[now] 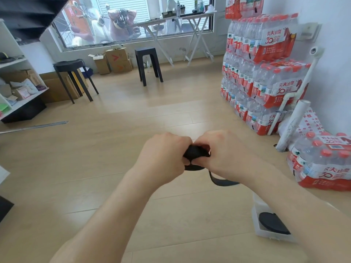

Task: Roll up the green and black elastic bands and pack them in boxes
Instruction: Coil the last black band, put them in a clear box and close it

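— Where is the black elastic band (195, 153)?
— Up in the air above the wooden floor (117, 141), held between both hands. Most of it is wound into a tight roll.
— How do the hands hold it?
— The left hand (163, 154) grips the roll's left side and the right hand (222, 150) grips its right side. The fingers of both curl round the roll and the thumbs press on its near face. The fingertips are hidden behind the knuckles.
— Is the whole band wound?
— No. A loose tail (222, 182) hangs from the roll under the right wrist and loops toward the right forearm.
— And a box?
— 1 clear plastic box (255, 224) stands on the floor at the lower right, partly behind the right forearm. A flat black coil (273, 223) lies inside it.
— What else is there?
— Stacked packs of bottled water (262, 73) against the right wall and 2 black stools (73, 66) farther back.
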Demonstrator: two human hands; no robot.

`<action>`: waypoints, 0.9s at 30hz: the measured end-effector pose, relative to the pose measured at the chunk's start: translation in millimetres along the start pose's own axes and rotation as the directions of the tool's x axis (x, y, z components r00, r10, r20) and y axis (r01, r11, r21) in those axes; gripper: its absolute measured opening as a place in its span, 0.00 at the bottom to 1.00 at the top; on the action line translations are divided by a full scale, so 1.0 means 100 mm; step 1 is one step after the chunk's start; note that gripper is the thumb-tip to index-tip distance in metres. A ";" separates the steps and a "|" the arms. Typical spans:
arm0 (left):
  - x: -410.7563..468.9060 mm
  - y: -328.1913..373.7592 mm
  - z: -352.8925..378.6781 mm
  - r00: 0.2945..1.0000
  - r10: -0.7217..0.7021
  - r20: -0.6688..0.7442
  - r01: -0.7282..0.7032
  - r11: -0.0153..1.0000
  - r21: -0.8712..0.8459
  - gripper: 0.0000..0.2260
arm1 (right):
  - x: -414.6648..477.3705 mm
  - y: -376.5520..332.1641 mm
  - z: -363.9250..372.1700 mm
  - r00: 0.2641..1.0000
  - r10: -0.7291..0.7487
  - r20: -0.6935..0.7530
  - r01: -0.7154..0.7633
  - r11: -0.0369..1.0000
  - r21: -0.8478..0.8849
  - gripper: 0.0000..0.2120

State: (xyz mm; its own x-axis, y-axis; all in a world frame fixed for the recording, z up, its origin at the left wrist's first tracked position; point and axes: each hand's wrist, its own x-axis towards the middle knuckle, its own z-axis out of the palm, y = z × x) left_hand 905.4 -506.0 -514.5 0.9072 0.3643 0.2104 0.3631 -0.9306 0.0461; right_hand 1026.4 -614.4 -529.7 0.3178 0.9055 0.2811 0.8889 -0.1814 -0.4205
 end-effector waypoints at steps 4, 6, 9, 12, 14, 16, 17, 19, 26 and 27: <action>0.00 -0.17 -0.04 0.993 -0.109 0.038 0.116 0.942 -0.316 0.08 | -0.01 0.06 -0.09 0.987 0.151 0.047 -0.157 0.896 0.415 0.10; 0.00 -0.23 -0.04 0.988 -0.151 0.034 0.150 0.878 -0.454 0.09 | -0.01 0.10 -0.12 0.983 0.162 0.085 -0.183 0.865 0.467 0.10; 0.00 -0.27 -0.04 0.982 -0.187 0.041 0.173 0.776 -0.606 0.11 | -0.03 0.12 -0.16 0.980 0.182 0.084 -0.199 0.846 0.495 0.10; 0.00 -0.28 -0.05 0.979 -0.200 0.044 0.181 0.745 -0.642 0.11 | -0.03 0.12 -0.16 0.979 0.165 0.123 -0.205 0.836 0.509 0.11; 0.00 -0.29 -0.07 0.976 -0.216 0.040 0.182 0.689 -0.701 0.13 | -0.03 0.13 -0.13 0.979 0.150 0.139 -0.201 0.829 0.523 0.12; 0.01 -0.30 -0.07 0.974 -0.223 0.045 0.183 0.648 -0.739 0.14 | -0.04 0.13 -0.11 0.980 0.161 0.118 -0.199 0.832 0.519 0.11; 0.00 -0.30 -0.07 0.973 -0.225 0.051 0.185 0.631 -0.753 0.14 | -0.04 0.13 -0.11 0.981 0.166 0.104 -0.196 0.841 0.505 0.11; 0.00 -0.31 -0.04 0.971 -0.229 0.068 0.195 0.598 -0.778 0.13 | -0.05 0.11 -0.12 0.981 0.180 0.074 -0.194 0.855 0.481 0.09; 0.00 -0.30 0.04 0.971 -0.174 0.163 0.234 0.571 -0.787 0.12 | -0.03 0.12 -0.10 0.976 0.215 0.044 -0.216 0.903 0.371 0.06; 0.00 -0.29 0.05 0.977 -0.148 0.156 0.215 0.640 -0.738 0.13 | -0.03 0.12 -0.11 0.977 0.208 0.048 -0.212 0.918 0.334 0.05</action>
State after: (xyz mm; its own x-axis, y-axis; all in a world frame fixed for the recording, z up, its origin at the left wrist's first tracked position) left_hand 896.0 -479.0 -520.7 0.8653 0.4991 0.0466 0.2704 -0.5430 0.7950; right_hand 1039.5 -623.8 -526.2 0.4801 0.8650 0.1459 0.6390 -0.2309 -0.7338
